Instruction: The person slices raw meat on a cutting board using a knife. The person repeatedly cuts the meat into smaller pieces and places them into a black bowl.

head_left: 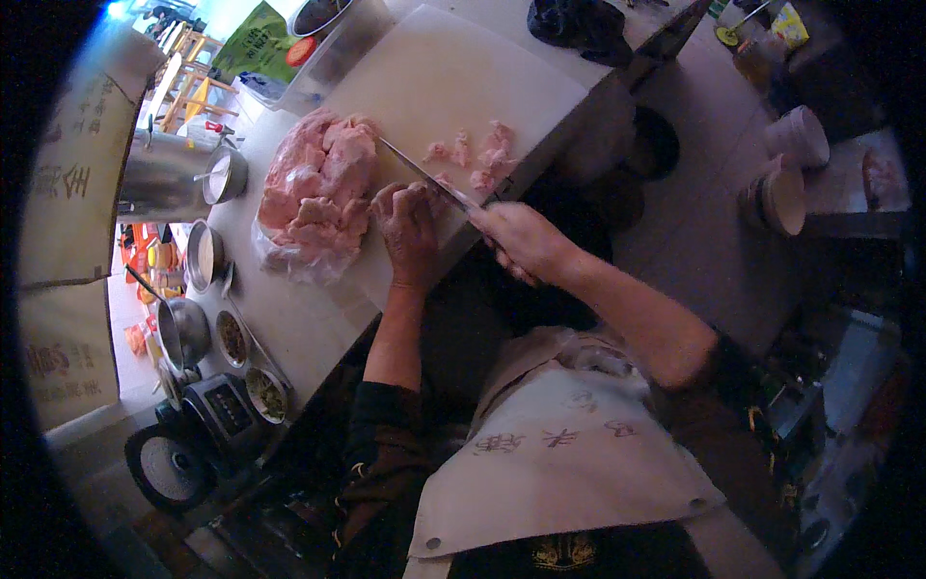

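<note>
My right hand (524, 235) grips the handle of a kitchen knife (428, 174), its long blade pointing up and left across the white cutting board (448, 65). Close beside the blade, my left hand (406, 228) has its fingers curled down on a small piece of raw meat (438, 205), mostly hidden by the fingers and knife. A large pink mass of raw meat (315, 184) lies left of that hand, partly on a clear plastic bag (304, 264). Several small cut pieces (496, 148) rest on the board beyond the knife.
A clear plastic bin (336, 54) stands behind the board. Along the left are a metal bowl of white powder (224, 175), a saucepan (182, 333), small bowls of food (266, 394) and a dark kitchen scale (221, 409). A black plastic bag (579, 29) sits at the board's far right corner.
</note>
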The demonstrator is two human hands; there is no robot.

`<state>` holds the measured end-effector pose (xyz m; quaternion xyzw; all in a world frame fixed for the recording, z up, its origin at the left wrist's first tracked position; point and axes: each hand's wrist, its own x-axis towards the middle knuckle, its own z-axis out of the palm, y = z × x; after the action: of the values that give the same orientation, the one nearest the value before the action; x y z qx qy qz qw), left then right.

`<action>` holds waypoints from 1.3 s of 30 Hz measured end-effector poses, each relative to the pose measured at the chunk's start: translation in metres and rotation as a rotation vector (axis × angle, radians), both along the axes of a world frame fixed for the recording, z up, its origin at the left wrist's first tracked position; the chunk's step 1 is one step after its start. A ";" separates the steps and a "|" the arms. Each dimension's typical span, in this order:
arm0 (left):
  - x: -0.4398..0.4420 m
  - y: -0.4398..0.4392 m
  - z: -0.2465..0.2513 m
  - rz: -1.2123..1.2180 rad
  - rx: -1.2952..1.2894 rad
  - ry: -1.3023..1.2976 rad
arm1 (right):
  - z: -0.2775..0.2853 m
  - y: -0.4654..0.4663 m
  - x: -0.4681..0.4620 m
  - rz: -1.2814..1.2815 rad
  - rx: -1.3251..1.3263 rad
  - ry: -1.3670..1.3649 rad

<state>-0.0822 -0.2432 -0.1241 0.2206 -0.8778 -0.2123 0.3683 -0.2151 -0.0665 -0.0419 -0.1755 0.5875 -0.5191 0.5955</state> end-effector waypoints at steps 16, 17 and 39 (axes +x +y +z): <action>-0.002 0.011 0.007 0.193 -0.042 0.076 | 0.022 0.091 0.008 -0.191 0.104 -0.184; -0.003 0.011 0.007 0.215 -0.066 0.092 | 0.021 0.090 0.004 -0.208 0.090 -0.172; -0.079 0.062 0.074 -0.181 0.246 -0.792 | 0.009 0.133 -0.058 -0.022 0.128 0.208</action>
<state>-0.1616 -0.1811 -0.0502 0.2496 -0.9355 -0.2458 -0.0464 -0.2727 0.0667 -0.0333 -0.1836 0.6799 -0.4662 0.5354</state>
